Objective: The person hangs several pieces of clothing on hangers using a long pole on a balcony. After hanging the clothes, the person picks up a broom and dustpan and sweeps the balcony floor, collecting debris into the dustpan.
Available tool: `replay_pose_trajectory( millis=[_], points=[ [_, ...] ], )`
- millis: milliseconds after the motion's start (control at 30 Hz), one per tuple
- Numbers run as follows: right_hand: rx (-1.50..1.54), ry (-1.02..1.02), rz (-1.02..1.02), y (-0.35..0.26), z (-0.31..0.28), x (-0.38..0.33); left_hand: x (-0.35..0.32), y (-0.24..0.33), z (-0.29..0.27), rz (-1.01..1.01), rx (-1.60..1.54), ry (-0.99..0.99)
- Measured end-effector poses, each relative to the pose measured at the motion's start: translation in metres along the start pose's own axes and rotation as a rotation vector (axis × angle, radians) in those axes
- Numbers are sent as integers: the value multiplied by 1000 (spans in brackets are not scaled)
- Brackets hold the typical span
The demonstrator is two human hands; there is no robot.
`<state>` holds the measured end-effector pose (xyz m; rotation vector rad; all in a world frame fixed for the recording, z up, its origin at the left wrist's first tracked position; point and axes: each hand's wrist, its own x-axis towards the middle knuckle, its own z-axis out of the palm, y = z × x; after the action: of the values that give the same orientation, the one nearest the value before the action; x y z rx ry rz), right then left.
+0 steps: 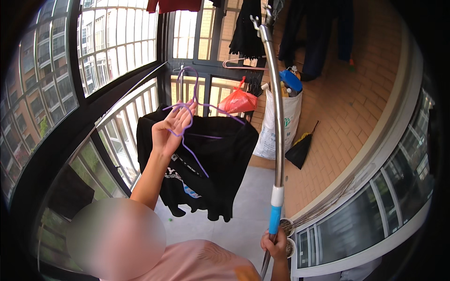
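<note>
**Enclosed balcony with barred windows (117,35): a black garment (211,154) on a purple hanger (225,112) at the left hand (173,125), a metal pole (280,140) in the right hand (275,245)**

In the head view, a pale floor (251,196) lies below, with a white railing (123,136) to the left and a tan tiled wall (337,136) to the right. Beside the wall stands a white sack (276,124), filled to the top, with a blue item (291,81) on it; a red plastic bag (238,101) hangs just left of the sack. Dark trousers (313,42) and a black fringed cloth (247,35) hang above.

The left hand is raised at the middle left, palm partly in view, its fingers curled in around purple hanger wire. The black garment hangs below and to the right of this hand, tilted, its printed front turned partly toward the camera. The purple hanger runs into its neck opening, and a second purple hanger (197,159) lies in front of the cloth. Which finger presses which wire cannot be told.

The right hand, low on the right, is closed around the metal pole just below its blue sleeve (274,219). The pole stands nearly upright, its forked hook (262,19) near the upper edge, apart from the garment.
</note>
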<state>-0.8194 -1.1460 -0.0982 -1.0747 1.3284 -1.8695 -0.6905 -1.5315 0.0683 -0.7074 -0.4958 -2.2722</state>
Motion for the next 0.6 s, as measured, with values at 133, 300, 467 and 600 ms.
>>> replay_pose_trajectory(
  millis=[133, 300, 467, 600],
  points=[
    [93, 113, -107, 0, 32, 12, 14, 3, 15, -30, 0, -57],
    [-33, 36, 37, 36, 25, -4, 28, -5, 39, -72, 9, -151],
    [31, 30, 129, 77, 31, -22, 35, -10, 53, -97, 92, -252],
    [-26, 62, 194, 86, 35, -31, 33, -13, 55, -76, 172, -255]
  ],
)
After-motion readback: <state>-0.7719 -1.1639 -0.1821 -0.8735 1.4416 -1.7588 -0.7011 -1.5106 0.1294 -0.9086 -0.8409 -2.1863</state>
